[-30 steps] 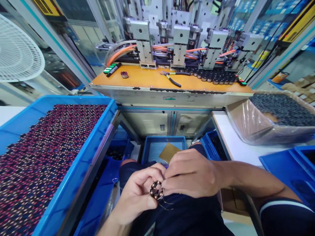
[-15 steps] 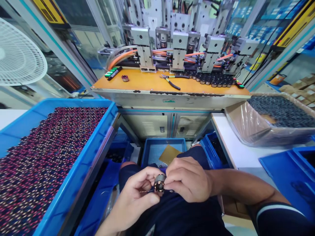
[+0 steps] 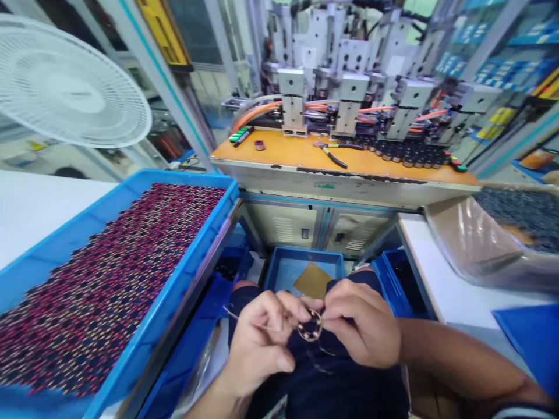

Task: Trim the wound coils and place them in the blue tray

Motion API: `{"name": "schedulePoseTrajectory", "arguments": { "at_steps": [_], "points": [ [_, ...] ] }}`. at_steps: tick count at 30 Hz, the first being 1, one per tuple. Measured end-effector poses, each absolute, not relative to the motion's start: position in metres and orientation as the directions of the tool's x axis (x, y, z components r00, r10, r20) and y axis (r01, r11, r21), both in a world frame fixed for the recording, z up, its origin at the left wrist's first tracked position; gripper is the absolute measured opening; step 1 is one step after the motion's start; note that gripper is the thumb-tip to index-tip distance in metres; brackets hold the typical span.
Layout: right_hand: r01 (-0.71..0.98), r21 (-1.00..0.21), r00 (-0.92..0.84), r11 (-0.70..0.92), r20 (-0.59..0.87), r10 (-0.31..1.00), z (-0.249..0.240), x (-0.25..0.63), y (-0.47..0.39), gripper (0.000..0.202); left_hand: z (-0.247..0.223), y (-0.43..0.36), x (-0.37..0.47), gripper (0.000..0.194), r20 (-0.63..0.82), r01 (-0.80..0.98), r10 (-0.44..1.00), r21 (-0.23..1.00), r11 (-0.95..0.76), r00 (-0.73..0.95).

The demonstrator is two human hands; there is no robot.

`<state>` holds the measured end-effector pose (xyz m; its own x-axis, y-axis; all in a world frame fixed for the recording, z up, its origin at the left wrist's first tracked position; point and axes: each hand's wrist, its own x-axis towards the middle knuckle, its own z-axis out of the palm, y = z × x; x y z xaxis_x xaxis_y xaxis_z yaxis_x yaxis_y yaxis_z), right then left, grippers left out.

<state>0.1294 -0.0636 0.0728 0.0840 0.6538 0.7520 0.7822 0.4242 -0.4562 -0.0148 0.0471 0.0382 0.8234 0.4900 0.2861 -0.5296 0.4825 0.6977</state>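
A small round wound part (image 3: 311, 327), ring-like with copper coils, is held between my hands above my lap. My left hand (image 3: 266, 331) grips its left side with the fingers, the thumb standing apart below. On the right, my right hand (image 3: 360, 323) pinches at the ring's upper right edge. Thin wire ends hang below the part, and a pale strand sticks out to the left of my left hand. The ring's open face is turned toward the camera; its far side is hidden.
A blue tray (image 3: 231, 195) full of coiled parts stands at left, below a white fan (image 3: 78, 87). Pliers (image 3: 334, 157) and dark parts lie on the orange bench (image 3: 279, 160) before the machine. A plastic-lined box (image 3: 476, 233) is at right.
The view has swung left, so the scene sits further right. The held part has been tilted so its ring face shows, and loose wires now hang below it.
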Motion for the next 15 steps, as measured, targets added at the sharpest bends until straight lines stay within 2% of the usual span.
{"name": "schedulePoseTrajectory", "arguments": {
  "at_steps": [2,4,7,9,12,15],
  "points": [
    [0.79,-0.384,-0.014,0.478,0.768,0.641,0.076,0.13,-0.067,0.014,0.037,0.047,-0.014,0.037,0.243,-0.464,0.422,0.677,0.571,0.873],
    [0.785,-0.341,-0.1,0.518,0.755,0.648,0.08,0.131,-0.068,0.013,0.037,0.049,-0.014,0.039,0.151,-0.3,0.286,0.738,0.605,0.946],
    [0.796,-0.347,-0.133,0.497,0.7,0.701,0.087,0.132,-0.068,0.018,0.036,0.049,-0.016,0.037,0.054,-0.117,0.12,0.779,0.616,0.991],
    [0.814,-0.289,-0.173,0.504,0.708,0.685,0.091,0.133,-0.067,0.018,0.035,0.047,-0.017,0.032,0.068,-0.155,0.162,0.773,0.615,0.984],
    [0.862,-0.183,-0.201,0.472,0.732,0.651,0.096,0.136,-0.064,0.015,0.035,0.044,-0.017,0.024,0.155,-0.312,0.309,0.764,0.564,0.938],
    [0.909,-0.184,-0.142,0.375,0.709,0.691,0.099,0.137,-0.059,0.018,0.036,0.043,-0.016,0.028,0.281,-0.47,0.401,0.709,0.526,0.872]
  ]
}}
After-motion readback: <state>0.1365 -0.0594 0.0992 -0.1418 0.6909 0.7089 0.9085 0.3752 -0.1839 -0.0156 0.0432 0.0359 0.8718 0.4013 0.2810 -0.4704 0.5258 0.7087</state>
